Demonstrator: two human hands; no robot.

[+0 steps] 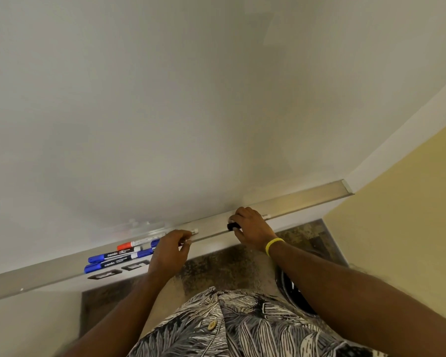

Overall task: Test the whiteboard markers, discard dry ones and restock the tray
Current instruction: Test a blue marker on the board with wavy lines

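Your left hand (171,247) curls over the front lip of the long silver aluminium marker tray (307,202) beneath the blank whiteboard (191,99), fingers bent and pinching the end of a white-barrelled marker (191,231) that lies in the tray. Your right hand (250,228), a yellow band (273,245) at its wrist, is closed around a black marker cap or marker end (232,226) at the tray's edge; a second pale marker tip (266,216) shows just beyond its knuckles, though whether the two are one marker cannot be told. To the left of your left hand the tray holds a red-capped marker (130,245) nearest the board and two blue-capped markers (113,255) with black labelled barrels lying side by side, touching, nearer the lip. Below, a black round bin (294,297) stands on the floor beside your patterned shirt (229,325).
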